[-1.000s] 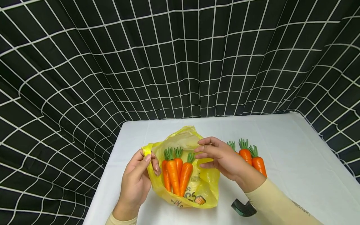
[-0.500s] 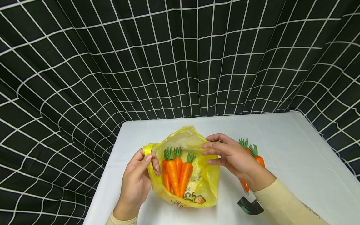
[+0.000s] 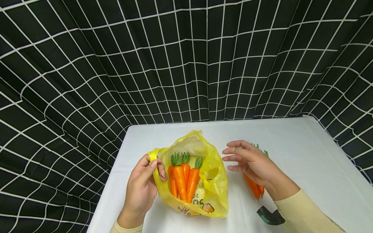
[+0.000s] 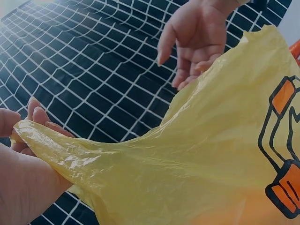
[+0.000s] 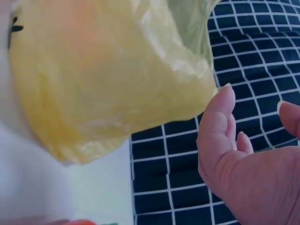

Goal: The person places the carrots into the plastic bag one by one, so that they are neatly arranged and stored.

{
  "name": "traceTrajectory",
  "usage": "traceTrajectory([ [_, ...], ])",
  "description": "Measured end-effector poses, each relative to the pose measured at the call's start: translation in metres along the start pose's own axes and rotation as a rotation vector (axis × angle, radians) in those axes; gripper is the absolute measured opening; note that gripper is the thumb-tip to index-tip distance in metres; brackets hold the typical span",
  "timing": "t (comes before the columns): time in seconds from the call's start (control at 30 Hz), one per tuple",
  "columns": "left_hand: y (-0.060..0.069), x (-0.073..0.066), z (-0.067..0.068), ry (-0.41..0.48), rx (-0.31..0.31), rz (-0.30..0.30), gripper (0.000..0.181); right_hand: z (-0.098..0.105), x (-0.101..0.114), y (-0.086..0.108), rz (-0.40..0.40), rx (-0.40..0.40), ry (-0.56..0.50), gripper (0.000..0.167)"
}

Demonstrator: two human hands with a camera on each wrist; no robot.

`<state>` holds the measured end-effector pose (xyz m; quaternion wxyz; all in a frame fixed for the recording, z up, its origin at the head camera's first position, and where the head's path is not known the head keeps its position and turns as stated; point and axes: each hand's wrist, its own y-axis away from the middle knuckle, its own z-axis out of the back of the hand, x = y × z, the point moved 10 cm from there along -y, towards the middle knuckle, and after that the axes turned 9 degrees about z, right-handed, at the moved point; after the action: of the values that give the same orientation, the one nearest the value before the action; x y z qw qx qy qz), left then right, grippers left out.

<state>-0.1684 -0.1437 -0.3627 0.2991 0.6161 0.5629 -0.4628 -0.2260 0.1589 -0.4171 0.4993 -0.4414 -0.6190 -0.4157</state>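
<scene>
My left hand (image 3: pixel 142 186) pinches the left handle of a yellow plastic bag (image 3: pixel 217 187) between thumb and fingers, and its mouth gapes toward me. Inside lean several orange carrots (image 3: pixel 179 181) with green tops. To the right of the bag my right hand (image 3: pixel 253 165) hovers with fingers spread and nothing in them, over more carrots (image 3: pixel 253 187) on the table that it partly hides. The left wrist view shows the bag's handle (image 4: pixel 61 145) stretched from the pinching fingers. In the right wrist view the right hand (image 5: pixel 248 164) is beside the bag, its fingers loosely bent.
A white cloth covers the table (image 3: pixel 303 161). Dark curtains with a white grid (image 3: pixel 186 64) stand behind and at both sides. A small black device (image 3: pixel 271 216) sits at the right wrist.
The right hand has moved right, away from the bag's mouth and over the carrots on the table. The bag's right side has sagged inward. The left hand keeps its place.
</scene>
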Motion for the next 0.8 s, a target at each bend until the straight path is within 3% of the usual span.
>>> traceTrajectory([
  [0.33,0.001,0.000,0.000,-0.001,0.002,-0.005,0.018,0.021,-0.011,0.006,-0.018,-0.036,-0.004,0.048],
  [0.8,0.001,-0.001,-0.001,-0.002,0.003,-0.010,0.018,0.069,-0.032,0.018,0.012,-0.069,-0.024,0.023],
])
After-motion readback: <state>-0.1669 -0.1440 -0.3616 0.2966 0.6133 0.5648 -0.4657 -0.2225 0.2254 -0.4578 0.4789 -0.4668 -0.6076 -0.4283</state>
